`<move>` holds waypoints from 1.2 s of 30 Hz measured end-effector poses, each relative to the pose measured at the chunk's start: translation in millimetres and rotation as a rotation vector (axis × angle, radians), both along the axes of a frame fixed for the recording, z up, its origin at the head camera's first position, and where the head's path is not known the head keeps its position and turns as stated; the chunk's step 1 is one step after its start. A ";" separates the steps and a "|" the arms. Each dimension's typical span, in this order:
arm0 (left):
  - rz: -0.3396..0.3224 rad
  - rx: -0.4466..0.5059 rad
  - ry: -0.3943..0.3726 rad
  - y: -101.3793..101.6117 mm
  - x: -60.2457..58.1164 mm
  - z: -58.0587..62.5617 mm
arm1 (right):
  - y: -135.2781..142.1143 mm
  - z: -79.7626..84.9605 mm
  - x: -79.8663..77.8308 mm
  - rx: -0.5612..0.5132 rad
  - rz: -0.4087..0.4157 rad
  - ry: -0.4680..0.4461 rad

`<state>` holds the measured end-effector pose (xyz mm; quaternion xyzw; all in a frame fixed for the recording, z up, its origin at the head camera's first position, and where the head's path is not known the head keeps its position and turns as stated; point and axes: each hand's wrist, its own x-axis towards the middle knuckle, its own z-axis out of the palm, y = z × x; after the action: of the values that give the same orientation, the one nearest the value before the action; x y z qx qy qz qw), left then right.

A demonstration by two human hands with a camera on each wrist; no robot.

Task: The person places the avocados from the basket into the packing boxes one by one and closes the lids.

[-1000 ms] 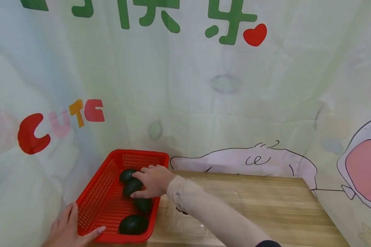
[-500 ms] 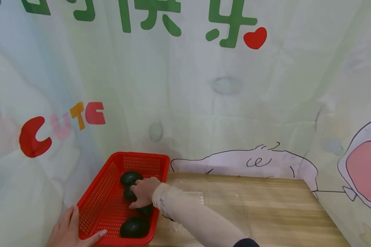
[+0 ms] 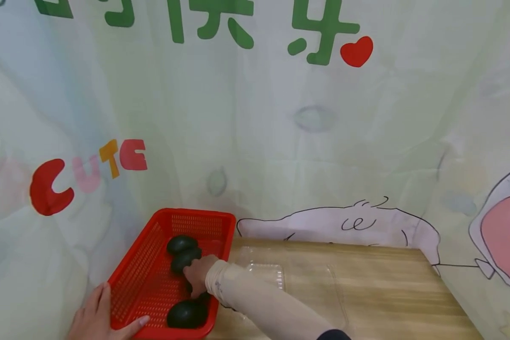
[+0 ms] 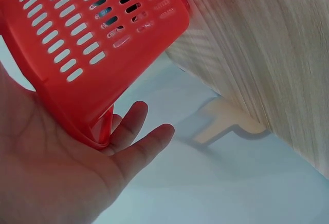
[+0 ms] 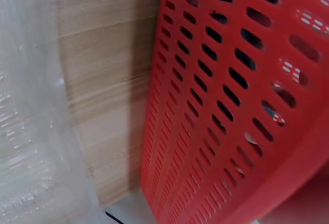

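A red plastic basket (image 3: 136,269) with slotted walls holds several dark green, oval avocados. My left hand (image 3: 94,314) rests against its near left corner, thumb over the front rim; in the left wrist view the rim lies across the palm (image 4: 51,167) and two fingers extend past it. Inside the basket, my right hand (image 3: 199,274) has its fingers and thumb around an avocado (image 3: 189,286), mostly hidden under the hand. Two avocados, a far one (image 3: 181,244) and a middle one (image 3: 186,259), lie beyond the hand. A near avocado (image 3: 187,314) lies by the front wall.
To the basket's right, clear plastic packaging (image 3: 272,271) lies on the wooden table (image 3: 391,283), partly covered by the right forearm. A printed curtain (image 3: 263,141) hangs behind the table. The basket's right wall (image 5: 205,80) stands beside the packaging in the right wrist view.
My right hand has come down and towards me, from over the middle avocado to the one nearer the front, uncovering the middle one. The left hand stays at the basket's corner.
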<state>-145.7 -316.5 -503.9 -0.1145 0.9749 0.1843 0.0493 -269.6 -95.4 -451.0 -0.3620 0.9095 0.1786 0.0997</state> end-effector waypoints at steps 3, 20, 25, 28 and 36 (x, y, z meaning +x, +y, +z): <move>-0.030 -0.011 0.017 3.8 -2.1 4.9 | 3.6 -0.7 -0.1 0.020 -0.015 0.029; -0.043 0.003 -0.032 10.5 -2.7 13.4 | 18.8 20.2 6.2 -0.141 -0.034 0.066; -0.035 0.019 -0.056 8.3 -1.3 13.5 | 42.0 45.2 7.1 -0.362 -0.058 -0.023; -0.038 0.028 -0.067 6.3 -0.7 13.1 | 62.8 56.4 8.0 -0.513 -0.061 -0.075; -0.042 0.040 -0.074 1.2 0.6 12.3 | 124.1 75.0 18.5 -0.898 -0.122 -0.091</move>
<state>-145.1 -315.3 -491.5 -0.0997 0.9708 0.1983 0.0916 -251.1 28.7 -375.9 -0.3226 0.9112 -0.2557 -0.0171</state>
